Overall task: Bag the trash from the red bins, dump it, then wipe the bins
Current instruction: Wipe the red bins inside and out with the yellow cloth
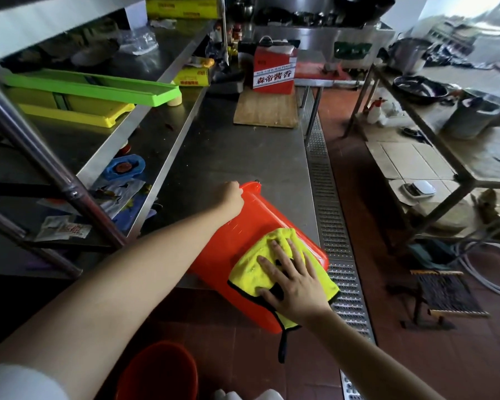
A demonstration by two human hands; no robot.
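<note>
A red bin lies on its side across the near end of the steel table, its base sticking out over the table's edge toward me. My left hand grips the bin's rim at the far end. My right hand presses flat, fingers spread, on a yellow cloth with a dark border, laid on the bin's side near its base. A second red bin stands on the floor below, close to me.
Left of the table, steel shelves hold green and yellow trays, a blue dish and wrappers. A wooden board and a red carton sit at the table's far end. A floor drain grate runs along the right; beyond it stands another steel rack.
</note>
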